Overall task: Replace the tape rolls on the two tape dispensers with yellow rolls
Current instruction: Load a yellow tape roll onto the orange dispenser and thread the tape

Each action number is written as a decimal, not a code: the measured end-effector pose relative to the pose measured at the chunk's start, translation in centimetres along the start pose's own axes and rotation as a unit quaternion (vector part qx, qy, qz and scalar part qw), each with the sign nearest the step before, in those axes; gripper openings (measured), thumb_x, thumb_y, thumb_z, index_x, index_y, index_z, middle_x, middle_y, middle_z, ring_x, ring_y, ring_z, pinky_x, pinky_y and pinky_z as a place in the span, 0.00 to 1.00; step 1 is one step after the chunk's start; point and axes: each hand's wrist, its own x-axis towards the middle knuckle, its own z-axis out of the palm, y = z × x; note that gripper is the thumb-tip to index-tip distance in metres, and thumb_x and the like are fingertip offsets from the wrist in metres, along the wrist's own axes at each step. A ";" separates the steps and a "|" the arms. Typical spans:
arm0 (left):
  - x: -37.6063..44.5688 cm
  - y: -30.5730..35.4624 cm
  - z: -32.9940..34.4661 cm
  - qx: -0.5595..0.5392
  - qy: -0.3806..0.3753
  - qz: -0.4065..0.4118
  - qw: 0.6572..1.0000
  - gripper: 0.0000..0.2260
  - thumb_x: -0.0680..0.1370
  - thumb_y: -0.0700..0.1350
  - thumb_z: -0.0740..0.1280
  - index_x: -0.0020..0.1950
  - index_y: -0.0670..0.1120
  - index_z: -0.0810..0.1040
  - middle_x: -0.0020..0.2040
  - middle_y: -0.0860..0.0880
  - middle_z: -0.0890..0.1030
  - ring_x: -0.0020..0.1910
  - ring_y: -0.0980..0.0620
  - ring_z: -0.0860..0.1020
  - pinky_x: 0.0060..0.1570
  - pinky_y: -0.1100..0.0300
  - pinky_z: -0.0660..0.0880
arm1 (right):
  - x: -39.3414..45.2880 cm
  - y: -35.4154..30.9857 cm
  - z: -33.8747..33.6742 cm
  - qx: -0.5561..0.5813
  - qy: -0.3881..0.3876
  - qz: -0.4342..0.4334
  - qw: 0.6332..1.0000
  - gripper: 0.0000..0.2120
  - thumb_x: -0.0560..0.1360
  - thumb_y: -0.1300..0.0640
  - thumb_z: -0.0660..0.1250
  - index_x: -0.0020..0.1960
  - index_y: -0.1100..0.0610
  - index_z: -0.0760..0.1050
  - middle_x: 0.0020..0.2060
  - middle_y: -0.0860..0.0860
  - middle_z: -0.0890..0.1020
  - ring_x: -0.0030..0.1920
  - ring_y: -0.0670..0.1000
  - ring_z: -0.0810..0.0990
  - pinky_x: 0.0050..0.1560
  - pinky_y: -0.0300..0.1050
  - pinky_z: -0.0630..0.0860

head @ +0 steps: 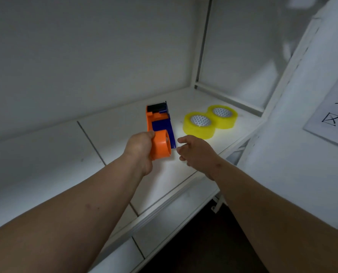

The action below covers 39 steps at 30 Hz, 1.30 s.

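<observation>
An orange and blue tape dispenser (159,123) lies on the white shelf (109,131), its black cutter end pointing away from me. My left hand (140,148) grips its orange hub (161,145) at the near end; no tape roll shows on the hub. My right hand (195,150) hovers just right of the hub, fingers spread, holding nothing. Two yellow tape rolls lie flat side by side to the right: the nearer roll (199,126) and the farther roll (222,116), touching each other. Only one dispenser is in view.
The shelf has a white back wall and a white upright post (198,56) at the right rear. A white panel with a paper sign (333,113) stands at the far right. A dark floor (203,243) lies below the shelf's front edge.
</observation>
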 end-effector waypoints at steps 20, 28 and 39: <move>6.7 -2.3 10.9 -0.080 0.192 0.043 0.977 0.08 0.82 0.43 0.62 0.43 0.50 0.72 0.41 0.48 0.80 0.38 0.49 0.79 0.32 0.57 0.72 | 14.8 9.5 -11.3 -0.231 0.029 -0.168 0.958 0.15 0.74 0.60 0.62 0.60 0.57 0.77 0.58 0.58 0.79 0.59 0.59 0.75 0.61 0.51 0.71; 10.7 -0.4 9.8 -0.088 0.200 0.071 0.973 0.05 0.82 0.42 0.61 0.47 0.50 0.73 0.43 0.48 0.80 0.39 0.49 0.80 0.31 0.57 0.71 | 19.3 9.5 -8.5 -0.420 -0.013 -0.206 0.884 0.27 0.71 0.42 0.61 0.68 0.51 0.68 0.65 0.53 0.73 0.67 0.56 0.68 0.67 0.51 0.59; 12.4 -0.4 8.8 -0.093 0.200 0.080 0.972 0.06 0.82 0.42 0.61 0.47 0.50 0.74 0.46 0.47 0.82 0.42 0.46 0.81 0.33 0.56 0.72 | 20.5 10.3 -6.6 -0.436 -0.015 -0.204 0.876 0.26 0.74 0.45 0.60 0.70 0.51 0.63 0.61 0.51 0.77 0.64 0.54 0.72 0.67 0.56 0.54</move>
